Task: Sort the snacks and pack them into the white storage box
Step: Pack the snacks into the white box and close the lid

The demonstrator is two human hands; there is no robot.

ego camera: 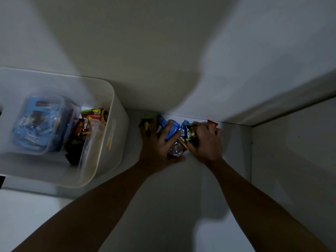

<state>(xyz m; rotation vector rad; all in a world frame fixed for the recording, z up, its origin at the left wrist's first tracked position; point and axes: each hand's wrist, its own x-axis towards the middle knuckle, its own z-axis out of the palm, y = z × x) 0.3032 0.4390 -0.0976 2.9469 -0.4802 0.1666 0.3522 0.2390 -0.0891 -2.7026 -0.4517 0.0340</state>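
Observation:
The white storage box (116, 113) stands at the left, holding a clear tub of blue packets (40, 124) and dark and red snack packs (87, 128). To its right, against the wall, lies a small pile of snacks. My left hand (156, 146) presses down over blue snack packets (172, 130) and a clear silvery wrapper (175, 150), fingers curled around them. My right hand (207, 142) closes on a black and green Nextar pack (190, 135). A red packet (212, 123) peeks out behind my right hand, and a dark and green packet (145, 122) lies at the pile's left end.
A white wall (163, 51) rises directly behind the pile. The white surface (172, 197) extends toward me. At the right a vertical white panel (291, 151) closes the space. The scene is dim and the box is blurred.

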